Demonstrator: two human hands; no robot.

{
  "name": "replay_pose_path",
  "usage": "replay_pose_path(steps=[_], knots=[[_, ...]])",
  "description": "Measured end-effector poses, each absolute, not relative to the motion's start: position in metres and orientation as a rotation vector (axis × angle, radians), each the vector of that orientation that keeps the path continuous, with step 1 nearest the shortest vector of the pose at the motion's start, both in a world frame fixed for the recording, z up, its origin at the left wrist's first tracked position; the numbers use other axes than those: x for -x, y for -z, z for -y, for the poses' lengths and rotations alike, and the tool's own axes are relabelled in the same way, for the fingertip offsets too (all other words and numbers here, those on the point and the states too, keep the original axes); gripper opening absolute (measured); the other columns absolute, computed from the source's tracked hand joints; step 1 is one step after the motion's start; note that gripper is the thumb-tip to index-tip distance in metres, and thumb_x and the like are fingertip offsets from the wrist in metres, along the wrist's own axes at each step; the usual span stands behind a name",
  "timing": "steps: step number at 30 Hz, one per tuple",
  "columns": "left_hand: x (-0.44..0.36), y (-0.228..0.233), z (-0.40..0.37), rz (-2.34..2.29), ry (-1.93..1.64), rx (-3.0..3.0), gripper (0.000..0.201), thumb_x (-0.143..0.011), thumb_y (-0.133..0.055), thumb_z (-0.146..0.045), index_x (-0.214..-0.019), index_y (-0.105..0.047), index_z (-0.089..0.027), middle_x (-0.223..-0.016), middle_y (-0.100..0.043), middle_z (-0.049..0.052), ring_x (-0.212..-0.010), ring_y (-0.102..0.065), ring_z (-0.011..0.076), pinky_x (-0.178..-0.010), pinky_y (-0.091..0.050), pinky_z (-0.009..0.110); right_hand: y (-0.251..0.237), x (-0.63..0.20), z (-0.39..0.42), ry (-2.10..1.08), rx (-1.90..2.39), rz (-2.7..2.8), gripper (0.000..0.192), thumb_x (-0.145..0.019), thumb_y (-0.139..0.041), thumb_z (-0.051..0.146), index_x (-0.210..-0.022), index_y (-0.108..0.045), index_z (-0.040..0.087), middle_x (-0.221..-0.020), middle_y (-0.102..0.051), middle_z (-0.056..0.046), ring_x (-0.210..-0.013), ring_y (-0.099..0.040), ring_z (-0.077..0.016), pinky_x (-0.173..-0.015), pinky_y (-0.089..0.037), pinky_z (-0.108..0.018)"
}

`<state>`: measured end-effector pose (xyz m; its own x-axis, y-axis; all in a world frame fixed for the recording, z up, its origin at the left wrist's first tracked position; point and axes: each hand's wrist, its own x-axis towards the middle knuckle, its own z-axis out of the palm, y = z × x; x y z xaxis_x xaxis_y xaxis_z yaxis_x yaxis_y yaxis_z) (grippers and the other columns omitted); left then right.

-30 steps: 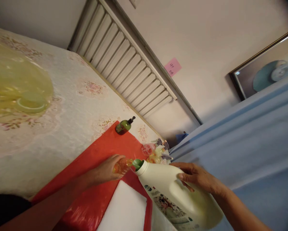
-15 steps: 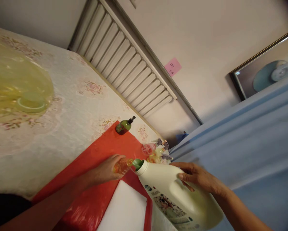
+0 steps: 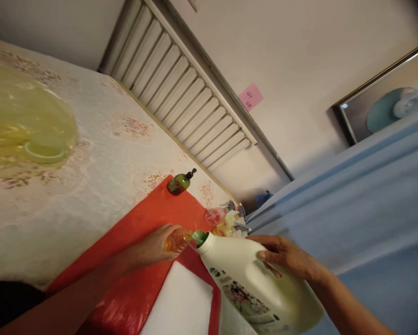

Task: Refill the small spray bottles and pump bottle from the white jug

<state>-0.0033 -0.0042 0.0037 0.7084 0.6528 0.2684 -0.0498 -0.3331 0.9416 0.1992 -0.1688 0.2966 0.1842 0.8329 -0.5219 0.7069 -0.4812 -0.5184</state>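
Note:
My left hand (image 3: 156, 244) is closed around a small clear bottle (image 3: 177, 241) with orange colouring. Its neck points at the green pouring spout (image 3: 199, 237) in the mouth of a large pale jug (image 3: 244, 260), and the two meet or nearly meet. Tilted with its mouth toward the small bottle, the jug has a picture label on its side. My right hand (image 3: 286, 258) grips the jug's handle, fingers wrapped through it. Whether liquid is flowing I cannot make out. Below them lies a red plastic sheet (image 3: 153, 214).
A green pump bottle (image 3: 179, 184) stands on the sheet's far corner. Several spray bottles (image 3: 226, 221) cluster behind the jug. A white slab (image 3: 181, 302) lies near me. A yellow translucent bag (image 3: 27, 116) sits left on the floral tablecloth (image 3: 104, 172). Right hangs a blue curtain (image 3: 380, 200).

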Motion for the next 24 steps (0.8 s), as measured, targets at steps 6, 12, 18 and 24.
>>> replay_pose_path(steps=[6,12,18,24], knots=[[0.0047,-0.0049,0.0034,-0.460,-0.773,-1.771,0.054,-0.074,-0.068,-0.046,-0.123,-0.055,-0.025,-0.128,-0.061,0.007,-0.117,-0.057,0.0296,-0.099,-0.047,0.036,-0.2984,-0.1952,0.1666,-1.184,2.295,1.510,0.053,-0.083,-0.066,0.052,-0.126,-0.063,0.021,-0.072,-0.059,0.001,-0.049,-0.041,-0.0069,-0.044,-0.035,-0.020],[0.0053,-0.0058,0.0055,-0.462,-0.775,-1.768,0.051,-0.075,-0.066,-0.046,-0.120,-0.057,-0.027,-0.128,-0.062,0.005,-0.116,-0.058,0.0277,-0.095,-0.048,0.031,-0.2988,-0.1956,0.1661,-1.172,2.310,1.530,0.055,-0.083,-0.065,0.054,-0.127,-0.063,0.020,-0.072,-0.058,0.000,-0.049,-0.040,-0.0071,-0.045,-0.035,-0.020],[0.0036,-0.0024,0.0053,-0.493,-0.775,-1.764,0.056,-0.071,-0.069,-0.041,-0.123,-0.055,-0.026,-0.130,-0.060,0.006,-0.118,-0.056,0.0284,-0.100,-0.045,0.032,-0.2986,-0.1968,0.1671,-1.174,2.309,1.541,0.054,-0.083,-0.064,0.055,-0.127,-0.063,0.022,-0.071,-0.059,0.001,-0.049,-0.040,-0.0079,-0.045,-0.035,-0.021],[0.0071,-0.0085,0.0037,-0.467,-0.756,-1.765,0.054,-0.072,-0.067,-0.043,-0.122,-0.057,-0.025,-0.127,-0.062,0.007,-0.117,-0.057,0.0282,-0.098,-0.046,0.032,-0.2984,-0.1978,0.1667,-1.175,2.303,1.543,0.056,-0.083,-0.064,0.056,-0.127,-0.063,0.022,-0.073,-0.060,0.000,-0.049,-0.040,-0.0077,-0.045,-0.035,-0.021]])
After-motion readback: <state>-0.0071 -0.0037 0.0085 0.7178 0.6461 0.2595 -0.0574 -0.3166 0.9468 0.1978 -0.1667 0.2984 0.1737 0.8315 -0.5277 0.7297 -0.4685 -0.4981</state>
